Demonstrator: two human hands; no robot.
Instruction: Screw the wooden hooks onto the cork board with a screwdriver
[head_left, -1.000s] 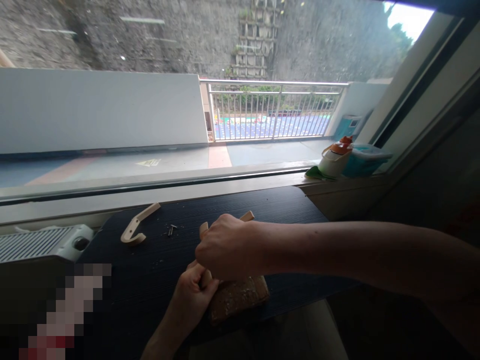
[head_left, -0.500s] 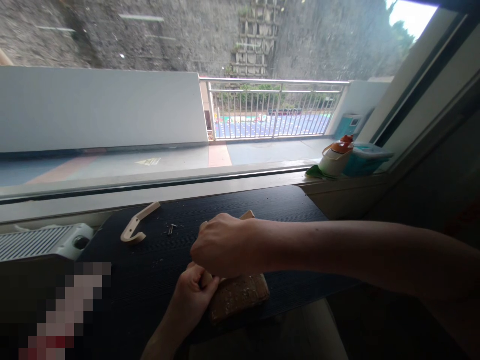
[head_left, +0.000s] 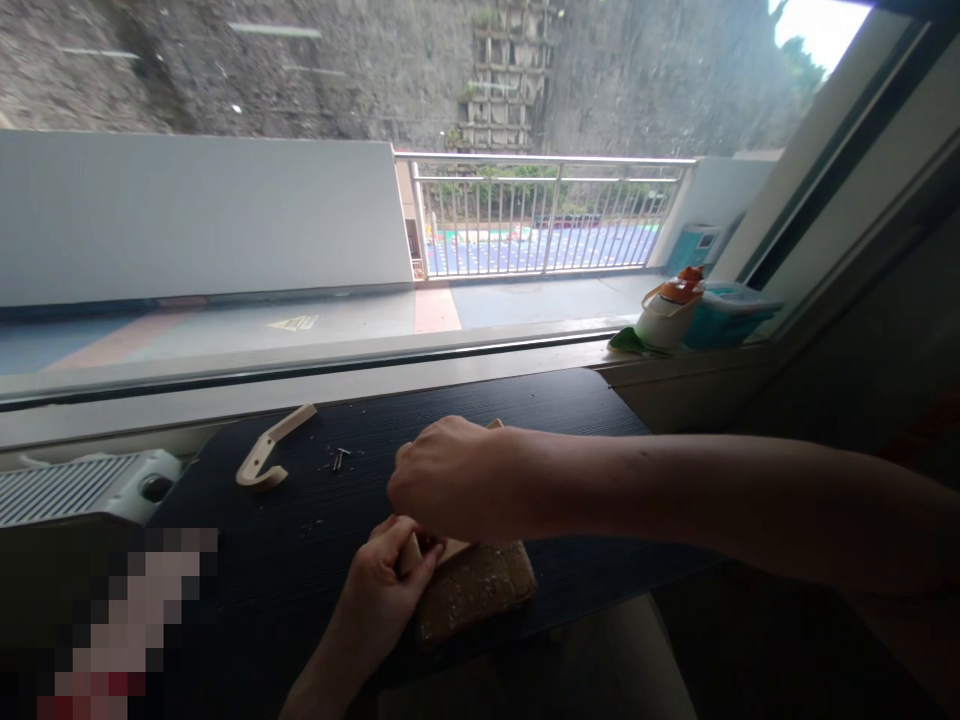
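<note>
My left hand (head_left: 394, 565) is closed around one end of a pale wooden piece (head_left: 454, 549), its thumb pressed against the wood. The piece lies over a brown, worn-looking block (head_left: 480, 592) near the table's front edge. Directly above it my right hand (head_left: 446, 480) makes a fist, palm down, and covers most of the wood. Whatever its fingers grip is hidden beneath it. A pale tip shows just past the right wrist. To the left lies a loose wooden hook (head_left: 261, 455) with holes in it, and beside it are a few small screws or nails (head_left: 338, 459).
The dark table (head_left: 555, 400) stands against a window sill (head_left: 360, 382). On the sill are a white bottle with an orange top (head_left: 670, 312), a teal box (head_left: 731, 315) and a green cloth-like item (head_left: 634, 342). A ribbed white appliance (head_left: 90, 485) is at the left.
My right hand has lifted slightly and shifted right, turning a little, so more of the wooden piece shows by my left thumb. The left hand stays on the wood.
</note>
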